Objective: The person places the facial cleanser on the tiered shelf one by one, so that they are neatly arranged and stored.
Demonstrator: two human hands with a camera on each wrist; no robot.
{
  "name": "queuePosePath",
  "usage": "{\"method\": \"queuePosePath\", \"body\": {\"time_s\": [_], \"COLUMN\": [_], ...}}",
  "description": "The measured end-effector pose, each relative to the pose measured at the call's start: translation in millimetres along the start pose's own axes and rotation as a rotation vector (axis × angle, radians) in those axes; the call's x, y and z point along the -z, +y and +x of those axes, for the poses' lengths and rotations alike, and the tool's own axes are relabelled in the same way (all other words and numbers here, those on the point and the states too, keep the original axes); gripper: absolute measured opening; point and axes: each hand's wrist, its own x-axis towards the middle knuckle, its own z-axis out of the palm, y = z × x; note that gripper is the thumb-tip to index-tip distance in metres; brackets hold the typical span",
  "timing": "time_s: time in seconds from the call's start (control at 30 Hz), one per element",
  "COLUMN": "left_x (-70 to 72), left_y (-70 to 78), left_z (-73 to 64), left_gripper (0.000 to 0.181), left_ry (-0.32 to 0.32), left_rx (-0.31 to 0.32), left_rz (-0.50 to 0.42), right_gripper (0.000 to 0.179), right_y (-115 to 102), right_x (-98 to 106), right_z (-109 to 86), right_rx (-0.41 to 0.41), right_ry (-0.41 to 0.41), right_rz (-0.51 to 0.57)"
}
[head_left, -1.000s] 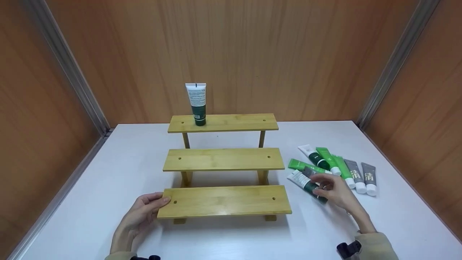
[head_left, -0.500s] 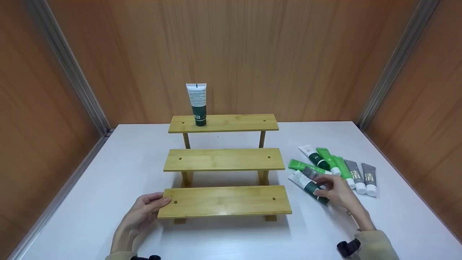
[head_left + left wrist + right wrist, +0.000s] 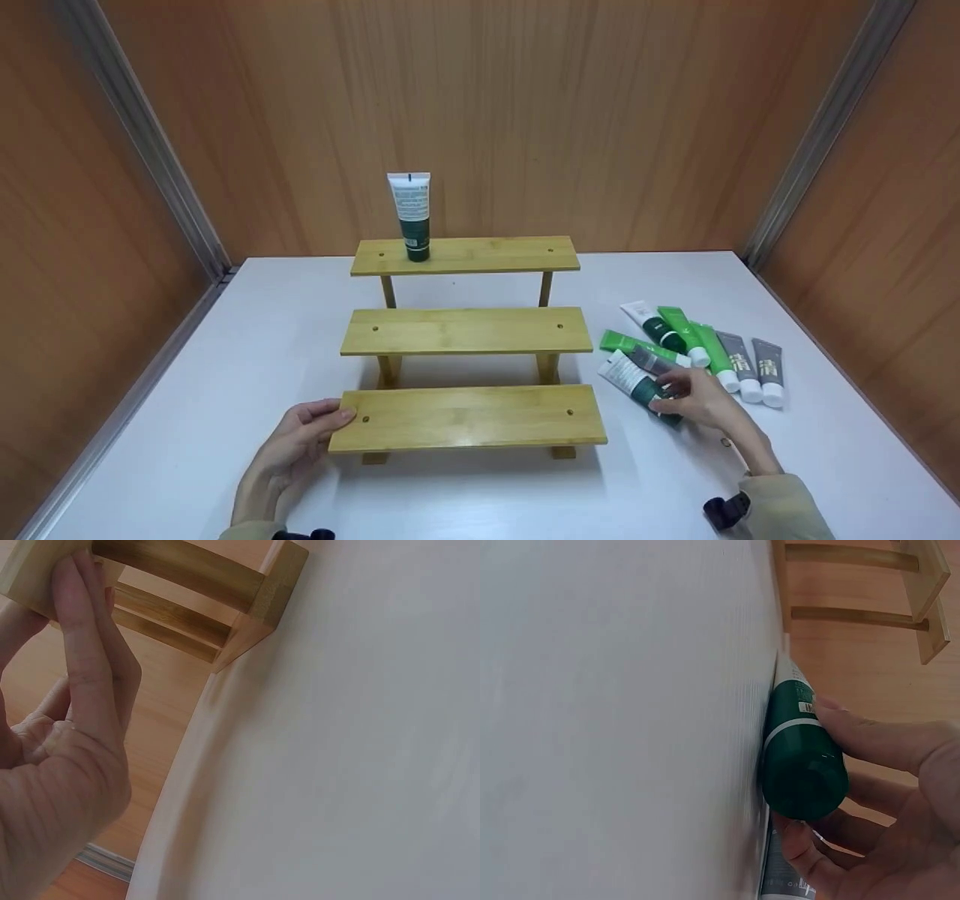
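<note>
A three-tier bamboo display stand [image 3: 465, 420] stands in the middle of the table. My left hand [image 3: 296, 442] pinches the left end of its lowest shelf, thumb on top and fingers beneath, also seen close in the left wrist view. On the right, my right hand [image 3: 697, 401] holds a white and dark green squeeze tube [image 3: 802, 742] near its cap end, thumb on one side and fingers curled by the other. That tube lies along the table, beside a grey tube [image 3: 649, 360]. Another white and green tube [image 3: 414, 217] stands cap-down on the top shelf, toward the left.
Several more tubes lie in a loose group behind the right hand: green tubes [image 3: 679, 330], grey tubes [image 3: 766, 367] and a white and dark green one [image 3: 652, 324]. A wood-grain panel [image 3: 480, 120] closes off the back, with similar panels at both sides.
My right hand has shifted slightly, its thumb coming over the cap end of the white and dark green tube. The left hand stays on the shelf end.
</note>
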Motion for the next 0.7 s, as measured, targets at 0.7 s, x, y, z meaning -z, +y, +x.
{"method": "queuePosePath", "body": {"time_s": [0.7], "left_x": [0.4], "left_y": [0.6], "left_z": [0.0], "left_gripper": [0.037], "left_ry": [-0.026], "left_rx": [-0.001], "left_rz": [-0.024], "right_gripper": [0.050], "right_y": [-1.5], "right_x": [-3.3], "right_z": [2.3], "right_rx": [-0.051], "right_ry": [0.001], "right_rz": [0.067]}}
